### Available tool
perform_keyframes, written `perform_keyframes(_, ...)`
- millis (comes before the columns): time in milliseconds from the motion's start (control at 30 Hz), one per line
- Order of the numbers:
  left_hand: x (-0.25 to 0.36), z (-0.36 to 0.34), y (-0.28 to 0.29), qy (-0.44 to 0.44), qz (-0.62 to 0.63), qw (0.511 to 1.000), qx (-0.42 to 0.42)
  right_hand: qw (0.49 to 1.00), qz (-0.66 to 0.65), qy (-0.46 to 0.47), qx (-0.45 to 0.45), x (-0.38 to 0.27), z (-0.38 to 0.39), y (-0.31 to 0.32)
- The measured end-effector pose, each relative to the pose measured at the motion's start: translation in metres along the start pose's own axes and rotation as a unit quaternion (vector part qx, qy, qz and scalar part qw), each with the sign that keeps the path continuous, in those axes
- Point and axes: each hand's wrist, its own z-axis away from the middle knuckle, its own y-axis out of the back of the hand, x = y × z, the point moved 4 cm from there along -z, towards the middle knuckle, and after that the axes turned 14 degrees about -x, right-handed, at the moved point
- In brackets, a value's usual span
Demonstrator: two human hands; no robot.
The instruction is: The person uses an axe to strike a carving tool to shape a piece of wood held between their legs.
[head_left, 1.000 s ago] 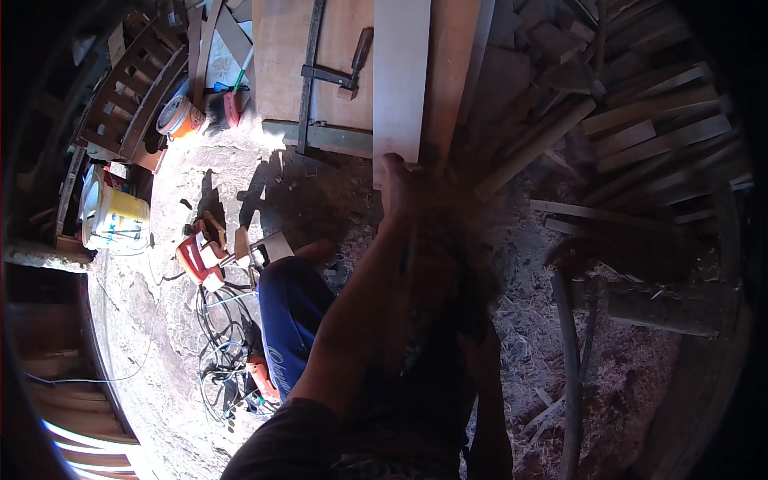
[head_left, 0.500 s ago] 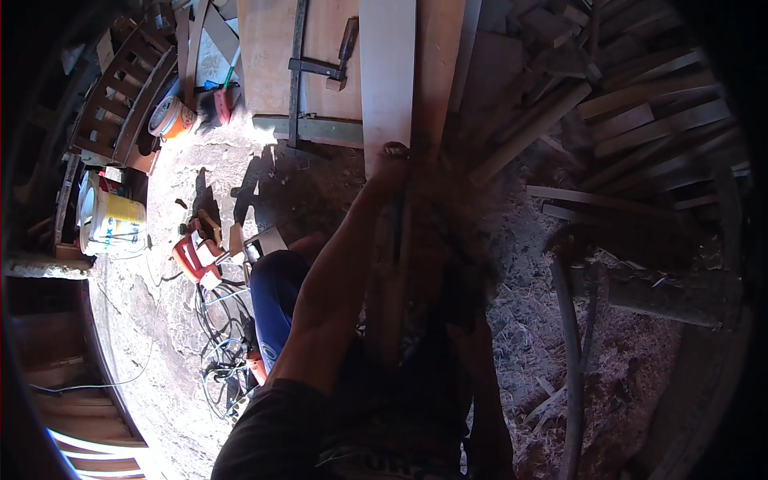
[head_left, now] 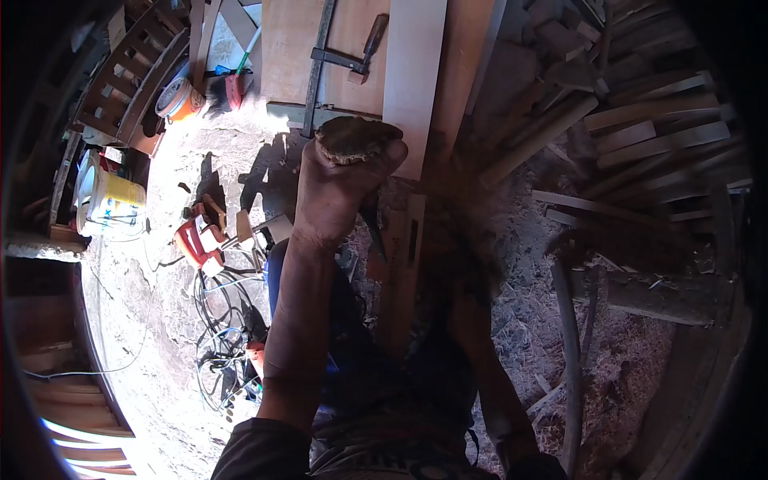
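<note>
My left hand (head_left: 336,192) is raised in front of me, left of the pale upright board (head_left: 412,88). Its fingers are closed around a rounded, flat brown thing with a rough, crinkled rim (head_left: 354,138); its exact kind does not show. Below the board stands a narrow wooden piece with a long slot (head_left: 396,264), between my legs. My right forearm (head_left: 496,392) reaches up from the lower right into deep shadow beside that piece. There the right hand is dark and smeared, so its fingers and anything in them cannot be made out.
A bar clamp (head_left: 352,58) hangs at the boards ahead. Stacked timber (head_left: 656,120) fills the far right, with a branch-like wooden leg (head_left: 570,344) nearer. On the left are a red power tool (head_left: 198,244), tangled cables (head_left: 228,336), a white-yellow bucket (head_left: 112,204) and an orange bucket (head_left: 180,100).
My left hand has come up and left, away from the lower end of the pale board, and the rounded brown thing now shows in it. The whole view has shifted slightly.
</note>
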Motion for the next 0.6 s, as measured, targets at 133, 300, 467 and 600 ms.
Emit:
perform_keyframes(133,-0.013,0.022,0.001,-0.025,-0.028,0.998,0.042,0.999,0.018,-0.020,-0.030,0.006,-0.022,-0.016)
perform_keyframes(300,-0.038,0.036,-0.005,-0.038,-0.008,0.998,0.057,0.940,-0.030,0.227,0.252,-0.037,-0.012,0.026)
perform_keyframes(467,-0.063,0.050,-0.009,0.000,0.038,0.999,-0.007,0.967,-0.021,0.254,0.019,-0.062,-0.010,0.021)
perform_keyframes(600,-0.071,0.050,-0.019,-0.028,0.006,0.999,0.025,0.978,0.019,0.137,0.155,-0.025,-0.031,0.019)
